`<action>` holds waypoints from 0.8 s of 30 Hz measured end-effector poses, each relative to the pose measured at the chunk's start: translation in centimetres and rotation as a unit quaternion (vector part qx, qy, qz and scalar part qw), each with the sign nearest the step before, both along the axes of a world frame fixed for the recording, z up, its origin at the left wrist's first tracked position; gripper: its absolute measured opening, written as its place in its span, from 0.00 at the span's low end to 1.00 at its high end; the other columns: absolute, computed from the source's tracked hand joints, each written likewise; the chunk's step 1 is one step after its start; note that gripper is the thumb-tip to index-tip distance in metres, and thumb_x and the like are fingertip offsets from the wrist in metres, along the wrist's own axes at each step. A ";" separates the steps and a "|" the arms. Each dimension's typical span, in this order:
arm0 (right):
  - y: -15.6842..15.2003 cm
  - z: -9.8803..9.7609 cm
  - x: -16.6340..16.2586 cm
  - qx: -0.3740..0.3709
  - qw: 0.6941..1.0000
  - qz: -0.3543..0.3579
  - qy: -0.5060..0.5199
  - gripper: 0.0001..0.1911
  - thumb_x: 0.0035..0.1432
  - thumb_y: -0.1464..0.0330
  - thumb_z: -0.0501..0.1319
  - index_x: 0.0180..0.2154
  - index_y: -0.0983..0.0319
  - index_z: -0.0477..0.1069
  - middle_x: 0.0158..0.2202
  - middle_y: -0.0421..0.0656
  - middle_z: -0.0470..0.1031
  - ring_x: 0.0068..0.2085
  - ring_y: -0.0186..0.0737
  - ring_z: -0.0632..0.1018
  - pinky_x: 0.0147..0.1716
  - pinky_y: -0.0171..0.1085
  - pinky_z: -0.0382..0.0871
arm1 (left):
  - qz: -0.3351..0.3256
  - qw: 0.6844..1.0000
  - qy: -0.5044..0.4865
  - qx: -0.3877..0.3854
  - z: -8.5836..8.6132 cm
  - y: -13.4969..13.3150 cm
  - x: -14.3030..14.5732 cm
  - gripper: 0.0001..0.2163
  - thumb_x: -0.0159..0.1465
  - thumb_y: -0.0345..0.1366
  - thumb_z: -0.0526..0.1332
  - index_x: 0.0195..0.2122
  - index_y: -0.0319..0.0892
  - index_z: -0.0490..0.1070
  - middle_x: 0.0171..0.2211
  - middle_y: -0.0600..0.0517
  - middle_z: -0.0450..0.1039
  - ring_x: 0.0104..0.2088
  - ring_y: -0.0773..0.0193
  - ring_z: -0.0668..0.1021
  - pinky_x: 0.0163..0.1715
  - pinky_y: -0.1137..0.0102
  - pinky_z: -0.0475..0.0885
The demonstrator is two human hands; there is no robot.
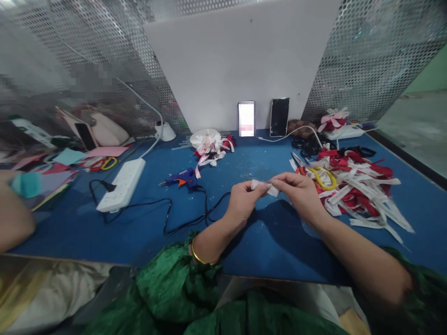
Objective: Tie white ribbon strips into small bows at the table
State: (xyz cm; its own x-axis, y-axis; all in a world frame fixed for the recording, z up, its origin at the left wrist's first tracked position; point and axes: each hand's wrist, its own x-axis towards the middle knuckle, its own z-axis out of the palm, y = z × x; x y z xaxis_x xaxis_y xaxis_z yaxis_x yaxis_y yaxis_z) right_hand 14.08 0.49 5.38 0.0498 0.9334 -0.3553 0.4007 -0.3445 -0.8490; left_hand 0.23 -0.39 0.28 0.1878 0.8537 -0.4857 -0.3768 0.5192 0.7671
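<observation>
While pinching the small white fabric piece (256, 184) between both hands, over the blue tabletop (244, 153), steady it with the left hand (242, 200) and leave the finer work to the right hand (302, 193). See on the left a thumb pressed down onto bent fingers, with no gap, gripping the piece near its middle; see on the right a thumb and forefinger brought tightly together at its right part. Cannot tell whether folded, gathered or simply held flat: too small and blurred.

Press firmly enough to prevent slipping, yet gently enough to spare such seemingly thin cloth stray creases. Hold both pinches close together to limit twisting, and check the edges for evenness before squeezing harder. Stay clear of the blue glue gun (181, 178), lying well to the left and possibly hot. Give the black cable (167, 216) slack near the left forearm. Avoid brushing against the yellow-handled scissors (319, 183), resting beside the red and white ribbon heap (363, 186), just beyond the right hand.
</observation>
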 end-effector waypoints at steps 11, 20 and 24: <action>-0.3 -0.2 0.2 0.020 0.993 0.052 -0.107 0.08 0.52 0.66 0.59 0.25 0.62 0.72 0.22 0.40 0.70 0.26 0.34 0.67 0.26 0.34 0.60 | -0.088 0.996 -0.006 0.012 -0.1 -0.2 0.0 0.12 0.48 0.42 0.68 0.21 0.37 0.73 0.20 0.53 0.69 0.22 0.70 0.67 0.25 0.74 0.61; -0.1 -0.2 0.0 0.017 0.994 0.078 -0.081 0.08 0.53 0.65 0.59 0.30 0.61 0.75 0.28 0.41 0.73 0.31 0.36 0.71 0.31 0.36 0.62 | -0.086 0.995 0.049 0.034 -0.5 -0.2 0.0 0.12 0.49 0.42 0.66 0.18 0.37 0.72 0.18 0.53 0.69 0.21 0.70 0.66 0.24 0.74 0.59; -0.3 0.0 -0.3 0.024 0.991 0.105 -0.075 0.06 0.51 0.65 0.62 0.29 0.60 0.76 0.29 0.42 0.73 0.32 0.38 0.72 0.33 0.37 0.63 | -0.134 0.988 0.067 0.034 -0.8 -0.5 0.2 0.12 0.49 0.42 0.66 0.18 0.37 0.73 0.16 0.54 0.67 0.20 0.70 0.66 0.22 0.73 0.58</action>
